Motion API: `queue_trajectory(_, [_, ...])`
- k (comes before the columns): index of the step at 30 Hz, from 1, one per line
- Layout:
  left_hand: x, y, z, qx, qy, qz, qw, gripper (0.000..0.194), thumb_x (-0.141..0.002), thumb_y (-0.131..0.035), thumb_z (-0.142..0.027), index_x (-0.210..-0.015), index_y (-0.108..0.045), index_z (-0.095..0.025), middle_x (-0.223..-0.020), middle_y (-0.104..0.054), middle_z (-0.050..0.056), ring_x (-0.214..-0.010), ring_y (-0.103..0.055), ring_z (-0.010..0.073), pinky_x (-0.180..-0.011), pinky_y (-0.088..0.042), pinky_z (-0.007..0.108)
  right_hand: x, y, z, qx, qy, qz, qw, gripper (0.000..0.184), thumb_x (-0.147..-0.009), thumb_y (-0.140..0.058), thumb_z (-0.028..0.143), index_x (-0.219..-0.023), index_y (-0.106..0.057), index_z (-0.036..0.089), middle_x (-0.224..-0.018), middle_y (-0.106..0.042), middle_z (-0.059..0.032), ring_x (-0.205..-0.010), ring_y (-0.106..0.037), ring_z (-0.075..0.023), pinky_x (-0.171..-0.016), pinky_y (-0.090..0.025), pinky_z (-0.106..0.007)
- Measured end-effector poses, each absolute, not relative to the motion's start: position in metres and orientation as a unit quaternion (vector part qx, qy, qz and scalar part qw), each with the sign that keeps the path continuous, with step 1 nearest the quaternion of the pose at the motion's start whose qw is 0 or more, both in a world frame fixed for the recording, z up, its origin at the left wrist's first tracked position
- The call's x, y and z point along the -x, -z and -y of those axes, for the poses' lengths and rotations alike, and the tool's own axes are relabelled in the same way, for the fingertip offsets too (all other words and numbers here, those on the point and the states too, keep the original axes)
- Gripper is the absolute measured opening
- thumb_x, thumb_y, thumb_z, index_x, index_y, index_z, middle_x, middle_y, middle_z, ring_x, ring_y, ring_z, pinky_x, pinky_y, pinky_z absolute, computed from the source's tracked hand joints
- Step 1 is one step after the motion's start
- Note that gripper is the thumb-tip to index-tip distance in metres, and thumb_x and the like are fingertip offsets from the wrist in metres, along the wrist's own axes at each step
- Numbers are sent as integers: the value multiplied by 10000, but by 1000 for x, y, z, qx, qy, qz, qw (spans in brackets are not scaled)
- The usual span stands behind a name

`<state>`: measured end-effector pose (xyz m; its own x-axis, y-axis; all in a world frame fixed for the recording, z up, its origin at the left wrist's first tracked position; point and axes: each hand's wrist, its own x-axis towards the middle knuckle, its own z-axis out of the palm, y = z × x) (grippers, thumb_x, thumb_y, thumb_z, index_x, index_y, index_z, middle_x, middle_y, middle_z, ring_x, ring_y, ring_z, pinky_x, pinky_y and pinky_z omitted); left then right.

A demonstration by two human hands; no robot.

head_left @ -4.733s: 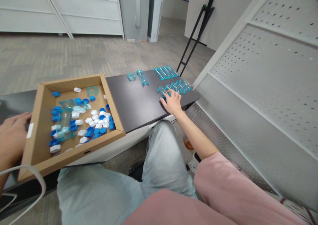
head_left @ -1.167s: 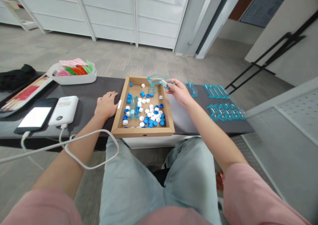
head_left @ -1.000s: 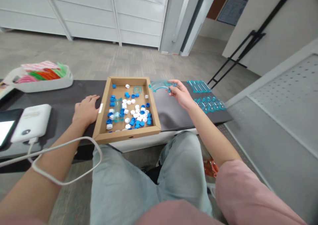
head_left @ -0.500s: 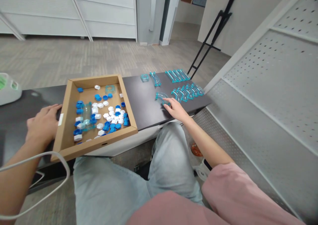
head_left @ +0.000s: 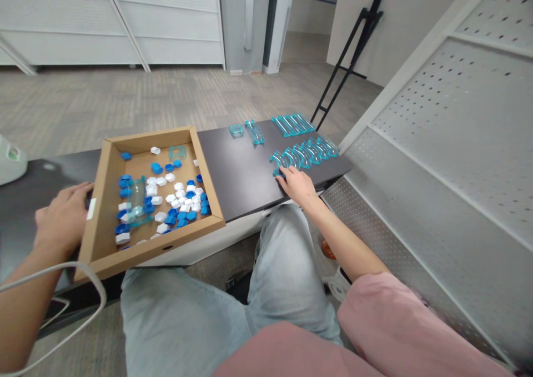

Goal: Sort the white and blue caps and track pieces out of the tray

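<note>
My right hand (head_left: 297, 185) is at the near end of a curved clear-blue track piece (head_left: 276, 160), its thumb and fingers closed on that end. This piece lies at the left end of a row of similar curved track pieces (head_left: 310, 152) on the dark table. Beside the left wall of a cardboard box (head_left: 217, 215), my left hand (head_left: 62, 219) rests on the table, fingers stretched towards the wall and holding nothing I can see. Blue hexagonal pieces (head_left: 191, 216), white hexagonal pieces (head_left: 160, 216) and a larger clear-blue part (head_left: 136, 194) lie in the box.
Straight clear-blue track pieces (head_left: 292, 124) lie in a row at the back right. A single wavy track piece (head_left: 254, 132) and a small square clear part (head_left: 236, 131) are left of them. A white cable (head_left: 97, 288) loops near my left forearm; a perforated panel (head_left: 458, 144) stands right.
My right hand has moved the curved track piece right, up against the row of curved pieces. My left hand stays by the box; the view has shifted slightly.
</note>
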<state>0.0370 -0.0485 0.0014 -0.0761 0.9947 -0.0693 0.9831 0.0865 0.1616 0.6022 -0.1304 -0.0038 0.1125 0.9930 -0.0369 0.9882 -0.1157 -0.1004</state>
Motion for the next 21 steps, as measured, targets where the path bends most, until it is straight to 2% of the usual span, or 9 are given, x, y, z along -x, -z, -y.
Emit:
queue_trajectory(2, [-36,-1,48,-678,-34,-730,77,1168,-819,-475,-669,-1880,-446,-182,-2011,-419,294,-1879,-409,493,-1484,-351,773,-602,1,132,751,-49,658,17,636,-1263,-436,481,-1788,-738,288,-1620,-822,-220,-1390,-851,-473,-1198,-663,-570])
queue_trajectory(5, [-35,0,46,-683,-27,-727,70,1116,-868,-441,-624,-1856,-482,-107,-1996,-426,320,-1849,-440,517,-1472,-370,780,-603,0,134,751,-47,658,23,681,-1248,-473,519,-1841,-679,256,-1644,-817,-232,-1435,-835,-479,-1236,-645,-584])
queue_trajectory(8, [-35,2,44,-684,-37,-726,63,1032,-939,-396,-568,-1826,-520,-55,-1984,-434,336,-1813,-482,527,-1446,-399,802,-601,-1,137,741,-39,668,50,709,-1231,-496,556,-1871,-635,284,-1690,-804,-207,-1516,-795,-470,-1291,-608,-603])
queue_trajectory(10, [-35,2,44,-684,-45,-725,63,983,-981,-401,-551,-1819,-532,-56,-1979,-447,331,-1808,-492,514,-1440,-412,798,-597,-4,139,730,-39,679,72,692,-1222,-483,554,-1842,-661,302,-1700,-802,-193,-1544,-776,-463,-1296,-597,-620])
queue_trajectory(12, [-36,0,46,-685,-46,-723,71,926,-1034,-416,-532,-1828,-527,-70,-1974,-468,312,-1819,-483,489,-1448,-419,766,-589,-9,140,712,-44,694,100,655,-1211,-478,549,-1773,-726,321,-1594,-853,-194,-1482,-800,-468,-1270,-596,-644])
queue_trajectory(14, [-38,-4,50,-680,-50,-727,82,838,-1108,-413,-476,-1836,-531,-77,-1971,-485,295,-1814,-495,471,-1451,-426,727,-575,-14,137,682,-57,718,127,597,-1199,-495,567,-1662,-811,360,-1376,-902,-188,-1352,-837,-480,-1224,-597,-670])
queue_trajectory(16, [-41,-6,52,-680,-68,-725,85,779,-1150,-440,-419,-1837,-548,-67,-1968,-494,292,-1812,-496,457,-1456,-414,696,-556,-21,128,641,-69,749,154,535,-1191,-528,591,-1546,-874,390,-1201,-893,-178,-1241,-843,-491,-1170,-594,-682])
queue_trajectory(18, [-43,-7,54,-683,-81,-722,81,752,-1163,-468,-371,-1838,-559,-51,-1965,-497,293,-1821,-485,439,-1463,-401,664,-530,-28,111,592,-77,783,178,493,-1199,-550,591,-1477,-901,384,-1171,-879,-173,-1183,-835,-484,-1134,-587,-669])
queue_trajectory(21, [-44,-4,52,-669,-93,-733,76,726,-1144,-547,-344,-1844,-617,-166,-1943,-553,242,-1807,-515,408,-1454,-407,621,-480,-36,69,529,-83,823,191,453,-1230,-553,496,-1461,-894,309,-1281,-874,-164,-1145,-831,-422,-1138,-574,-608])
